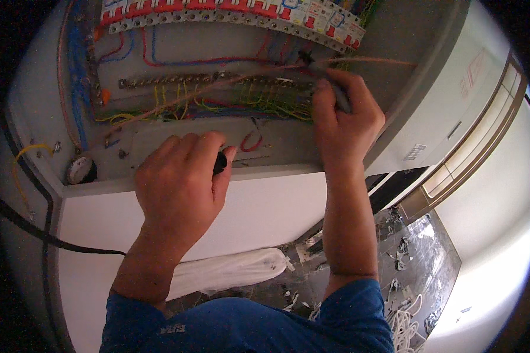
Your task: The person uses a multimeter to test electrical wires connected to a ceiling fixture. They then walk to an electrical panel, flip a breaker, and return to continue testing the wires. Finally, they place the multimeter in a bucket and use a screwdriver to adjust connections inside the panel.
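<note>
My right hand (352, 112) is closed around a grey-handled tool with a dark tip (341, 97), held up at the right part of an electrical cabinet. The tool's tip lies against a thin copper-coloured wire (371, 59) that crosses the cabinet; whether it grips the wire I cannot tell. My left hand (182, 176) is closed over a black rounded object (219, 163) at the cabinet's lower edge; most of it is hidden by the fingers. Just right of that hand, a red wire loop (251, 141) lies on the cabinet floor.
A row of breakers with red switches (235, 5) runs along the top. Below sits a terminal bar (176, 81) with yellow-green wires. A black cable (53, 240) passes at left. The cabinet door (430, 117) stands at right. Below are a white wrapped bundle (229, 272) and coiled white cable (401, 329).
</note>
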Demonstrator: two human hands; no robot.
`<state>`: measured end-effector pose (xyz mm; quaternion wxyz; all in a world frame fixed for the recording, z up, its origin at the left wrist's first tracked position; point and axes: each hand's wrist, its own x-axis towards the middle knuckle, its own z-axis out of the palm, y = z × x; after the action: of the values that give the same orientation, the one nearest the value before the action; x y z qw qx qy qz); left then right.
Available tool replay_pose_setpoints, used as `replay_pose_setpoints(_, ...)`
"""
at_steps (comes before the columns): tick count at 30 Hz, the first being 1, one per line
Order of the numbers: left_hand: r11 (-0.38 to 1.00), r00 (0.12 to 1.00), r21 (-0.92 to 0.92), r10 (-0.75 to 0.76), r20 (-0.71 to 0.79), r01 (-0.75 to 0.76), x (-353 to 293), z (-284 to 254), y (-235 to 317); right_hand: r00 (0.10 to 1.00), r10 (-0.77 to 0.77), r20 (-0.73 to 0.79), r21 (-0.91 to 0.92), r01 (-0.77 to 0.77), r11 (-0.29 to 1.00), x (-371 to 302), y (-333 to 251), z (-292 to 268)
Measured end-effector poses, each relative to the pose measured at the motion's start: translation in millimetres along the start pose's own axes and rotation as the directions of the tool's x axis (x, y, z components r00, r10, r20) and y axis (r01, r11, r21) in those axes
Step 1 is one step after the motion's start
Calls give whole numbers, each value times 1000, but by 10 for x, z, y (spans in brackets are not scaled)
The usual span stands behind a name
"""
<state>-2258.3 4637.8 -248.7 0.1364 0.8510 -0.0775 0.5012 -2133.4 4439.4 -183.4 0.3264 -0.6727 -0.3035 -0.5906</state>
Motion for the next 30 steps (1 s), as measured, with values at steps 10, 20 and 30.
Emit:
replay_pose_setpoints(10,1000,998,-12,-13,67,13,178,-69,128,998,66,12,53,-66,996,-19,76,62)
replay_pose_setpoints(20,986,979,-20,165,116,-164,834,539,208,999,8,-31,100,-5,995,-15,100,153)
replay_pose_setpoints(30,989,891,13,130,434,-150,804,605,149,999,14,45,45,-16,999,-8,-51,163)
